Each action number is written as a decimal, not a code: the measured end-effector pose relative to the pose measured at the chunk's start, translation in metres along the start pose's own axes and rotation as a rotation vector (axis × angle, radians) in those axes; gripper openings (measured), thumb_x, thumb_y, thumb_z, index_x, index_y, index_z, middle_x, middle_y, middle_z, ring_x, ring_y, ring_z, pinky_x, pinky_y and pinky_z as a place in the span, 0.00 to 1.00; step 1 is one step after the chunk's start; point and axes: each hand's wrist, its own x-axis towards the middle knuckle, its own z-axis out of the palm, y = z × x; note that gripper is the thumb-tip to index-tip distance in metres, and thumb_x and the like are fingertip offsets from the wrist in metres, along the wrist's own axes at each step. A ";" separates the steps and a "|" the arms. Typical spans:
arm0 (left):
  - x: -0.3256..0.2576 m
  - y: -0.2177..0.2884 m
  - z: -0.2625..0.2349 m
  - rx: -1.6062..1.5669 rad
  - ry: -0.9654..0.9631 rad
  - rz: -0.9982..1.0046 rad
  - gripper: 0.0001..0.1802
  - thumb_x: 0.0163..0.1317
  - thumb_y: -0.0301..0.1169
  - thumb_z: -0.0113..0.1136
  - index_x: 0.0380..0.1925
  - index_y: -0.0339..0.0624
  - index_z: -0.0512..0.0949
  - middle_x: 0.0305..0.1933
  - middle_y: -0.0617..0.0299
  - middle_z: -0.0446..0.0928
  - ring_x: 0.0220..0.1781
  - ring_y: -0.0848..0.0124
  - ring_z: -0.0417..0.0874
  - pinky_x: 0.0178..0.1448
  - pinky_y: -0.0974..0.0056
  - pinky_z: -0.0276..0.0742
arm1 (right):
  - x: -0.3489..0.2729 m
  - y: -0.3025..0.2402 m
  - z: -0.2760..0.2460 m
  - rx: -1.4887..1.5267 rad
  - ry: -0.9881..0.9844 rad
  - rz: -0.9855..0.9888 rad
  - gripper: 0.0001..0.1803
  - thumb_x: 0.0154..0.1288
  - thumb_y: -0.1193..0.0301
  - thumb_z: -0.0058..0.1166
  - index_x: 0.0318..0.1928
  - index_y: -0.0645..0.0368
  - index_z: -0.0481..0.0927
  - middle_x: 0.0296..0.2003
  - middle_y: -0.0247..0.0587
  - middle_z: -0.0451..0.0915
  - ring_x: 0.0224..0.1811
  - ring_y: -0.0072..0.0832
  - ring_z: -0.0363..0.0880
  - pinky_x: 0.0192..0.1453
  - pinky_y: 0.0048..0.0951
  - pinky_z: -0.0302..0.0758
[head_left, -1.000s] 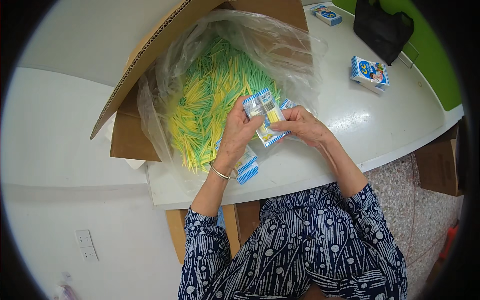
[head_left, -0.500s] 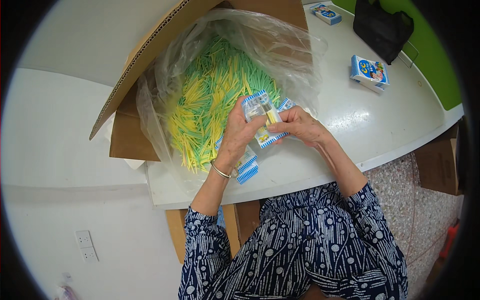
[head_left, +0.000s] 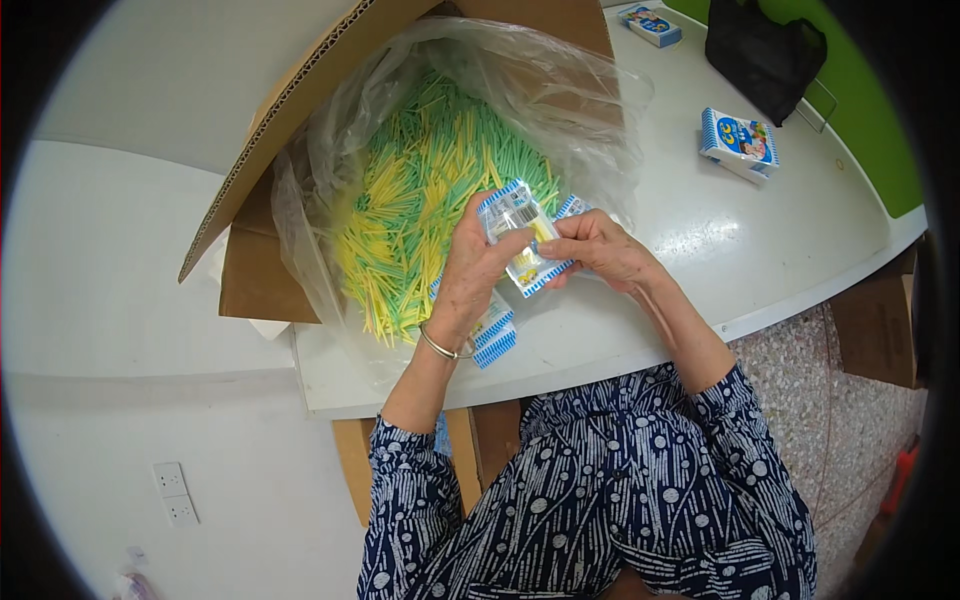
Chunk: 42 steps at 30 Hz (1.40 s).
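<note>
A small blue-and-white plastic packet with a see-through part is held between my two hands, just in front of a heap of thin yellow and green sticks. Yellow pieces show inside the packet. My left hand grips its left side, thumb across the front. On its right side my right hand pinches it between thumb and fingers. More packets of the same kind lie under my left wrist, and another packet is partly hidden behind my right hand.
The sticks lie in a clear plastic bag inside an open cardboard box. On the white table are a blue-and-white carton, a similar carton and a black bag. A brown box stands at right.
The packet has tilted slightly and shifted a little to the left. My right fingers have moved slightly along its right side; both hands keep hold of it.
</note>
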 end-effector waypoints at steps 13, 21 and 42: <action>0.000 0.005 0.002 0.086 0.009 -0.030 0.25 0.53 0.22 0.58 0.52 0.33 0.64 0.42 0.62 0.75 0.43 0.76 0.75 0.51 0.71 0.71 | 0.000 0.001 0.003 -0.016 -0.002 -0.008 0.15 0.60 0.69 0.59 0.44 0.67 0.80 0.33 0.41 0.82 0.32 0.21 0.80 0.36 0.21 0.80; 0.001 0.001 0.000 0.215 0.046 0.014 0.25 0.53 0.21 0.56 0.52 0.34 0.64 0.41 0.63 0.73 0.42 0.77 0.74 0.48 0.71 0.71 | 0.000 0.000 0.006 -0.038 0.060 -0.042 0.12 0.60 0.67 0.60 0.36 0.66 0.81 0.28 0.38 0.81 0.27 0.19 0.80 0.33 0.17 0.79; -0.001 0.003 0.005 0.202 0.032 0.047 0.29 0.53 0.23 0.60 0.55 0.34 0.62 0.42 0.61 0.74 0.43 0.76 0.75 0.49 0.70 0.71 | -0.001 0.001 0.002 -0.002 0.052 -0.046 0.14 0.58 0.66 0.61 0.36 0.67 0.82 0.28 0.39 0.82 0.28 0.19 0.80 0.32 0.18 0.80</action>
